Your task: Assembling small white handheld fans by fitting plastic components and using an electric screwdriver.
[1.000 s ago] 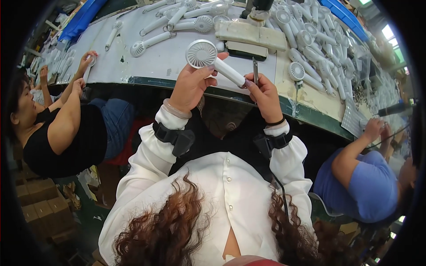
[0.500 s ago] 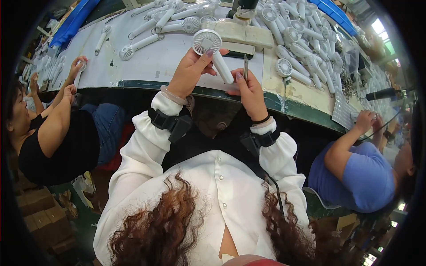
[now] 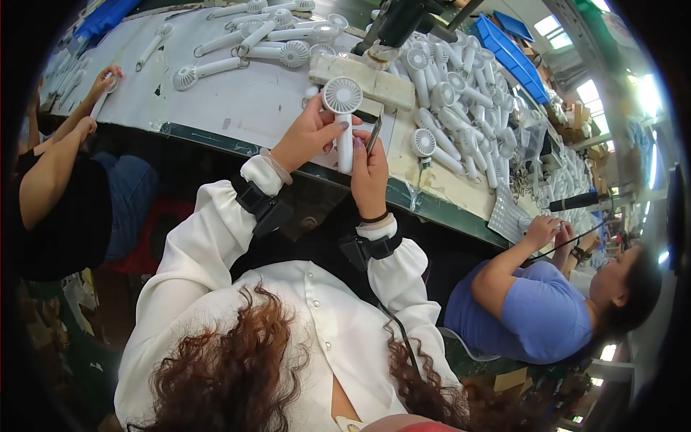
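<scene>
A white handheld fan (image 3: 342, 94) is held upright over the table's front edge, its round grille at the top and its handle hanging down. My left hand (image 3: 305, 138) is closed around the upper handle, just below the grille. Between the fingers of my right hand (image 3: 369, 180) a slim, pointed metal tool (image 3: 375, 134) sticks up; its exact kind is hard to make out. The right fingers are also at the lower handle, and I cannot tell whether they press on it. Black straps with small boxes sit on both wrists.
Behind the fan stands a pale block (image 3: 367, 83) under a dark green machine (image 3: 402, 30). Handheld fans (image 3: 461, 93) are heaped at the right; several more (image 3: 294, 53) lie at the left. Co-workers sit on both sides, one in a blue shirt (image 3: 536, 309).
The fan has turned from slanting to nearly upright, grille facing me. My right hand has come in close to its handle, the metal tool now tilted. The whole view has swung rightward.
</scene>
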`<state>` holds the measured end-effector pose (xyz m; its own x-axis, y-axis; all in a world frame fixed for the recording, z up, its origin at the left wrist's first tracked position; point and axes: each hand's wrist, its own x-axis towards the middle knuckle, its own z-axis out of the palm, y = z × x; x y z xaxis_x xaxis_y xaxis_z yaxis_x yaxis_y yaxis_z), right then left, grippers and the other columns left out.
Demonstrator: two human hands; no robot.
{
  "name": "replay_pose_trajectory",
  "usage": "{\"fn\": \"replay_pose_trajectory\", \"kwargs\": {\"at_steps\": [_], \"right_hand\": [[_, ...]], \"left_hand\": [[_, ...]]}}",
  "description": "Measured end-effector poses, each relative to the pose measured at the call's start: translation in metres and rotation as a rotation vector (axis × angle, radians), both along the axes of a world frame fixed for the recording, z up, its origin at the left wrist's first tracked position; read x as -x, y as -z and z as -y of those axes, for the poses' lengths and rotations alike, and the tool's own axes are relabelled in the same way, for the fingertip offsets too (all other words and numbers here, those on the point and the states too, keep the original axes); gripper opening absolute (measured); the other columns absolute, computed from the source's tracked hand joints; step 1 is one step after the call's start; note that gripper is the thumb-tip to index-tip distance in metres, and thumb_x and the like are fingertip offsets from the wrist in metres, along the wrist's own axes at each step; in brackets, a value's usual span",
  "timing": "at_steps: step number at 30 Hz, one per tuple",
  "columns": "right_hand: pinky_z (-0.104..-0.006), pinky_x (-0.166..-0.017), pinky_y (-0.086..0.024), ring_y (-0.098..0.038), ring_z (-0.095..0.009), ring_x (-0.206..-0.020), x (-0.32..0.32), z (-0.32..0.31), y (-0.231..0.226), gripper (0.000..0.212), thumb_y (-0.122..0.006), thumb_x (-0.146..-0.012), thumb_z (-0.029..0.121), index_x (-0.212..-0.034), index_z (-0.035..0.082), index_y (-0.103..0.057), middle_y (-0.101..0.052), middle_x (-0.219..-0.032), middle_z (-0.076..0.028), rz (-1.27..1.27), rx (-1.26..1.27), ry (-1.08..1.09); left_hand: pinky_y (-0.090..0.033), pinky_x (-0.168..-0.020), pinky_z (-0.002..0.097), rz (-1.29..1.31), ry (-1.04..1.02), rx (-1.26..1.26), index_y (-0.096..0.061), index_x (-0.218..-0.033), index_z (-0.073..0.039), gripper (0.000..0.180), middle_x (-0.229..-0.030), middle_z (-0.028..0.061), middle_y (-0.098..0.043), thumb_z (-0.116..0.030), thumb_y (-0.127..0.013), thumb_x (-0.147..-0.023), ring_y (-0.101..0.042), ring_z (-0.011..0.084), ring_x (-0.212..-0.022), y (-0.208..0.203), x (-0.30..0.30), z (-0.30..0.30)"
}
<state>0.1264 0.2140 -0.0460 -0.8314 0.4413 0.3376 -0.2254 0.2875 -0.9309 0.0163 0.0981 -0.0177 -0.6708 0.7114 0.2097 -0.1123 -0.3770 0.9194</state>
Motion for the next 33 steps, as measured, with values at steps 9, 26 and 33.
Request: {"fn": "replay_pose_trajectory", "kwargs": {"at_steps": [9,26,33], "right_hand": [[-0.0257,-0.073,-0.052,-0.063,-0.014,-0.085,0.008,-0.015,0.011,0.024,-0.041,-0.102,0.016,-0.119,0.001,-0.051,-0.062,-0.101,-0.007,-0.015,0.119,-0.050],[-0.0281,-0.074,-0.051,-0.063,-0.015,-0.086,0.009,-0.004,0.013,0.025,-0.041,-0.102,0.016,-0.120,0.000,-0.050,-0.061,-0.106,-0.010,-0.071,-0.142,0.101],[-0.0292,-0.080,-0.049,-0.061,-0.016,-0.090,0.006,0.004,0.002,0.024,-0.043,-0.101,0.014,-0.119,0.000,-0.052,-0.061,-0.107,-0.011,-0.064,-0.197,0.135]], "left_hand": [[-0.046,-0.069,0.0211,-0.103,0.080,-0.071,-0.030,-0.135,-0.002,0.047,-0.117,0.0110,-0.062,-0.005,-0.051,-0.094,-0.058,0.0088,-0.084,0.011,0.012,-0.011],[-0.045,-0.097,0.0345,-0.132,0.142,-0.109,-0.023,-0.140,-0.002,0.054,-0.118,0.0133,-0.060,-0.002,-0.049,-0.093,-0.059,0.0190,-0.109,0.016,0.010,-0.010],[-0.045,-0.097,0.0340,-0.165,0.136,-0.067,-0.024,-0.140,-0.001,0.052,-0.118,0.0135,-0.059,-0.003,-0.048,-0.093,-0.059,0.0185,-0.109,0.013,0.011,-0.007]]}}
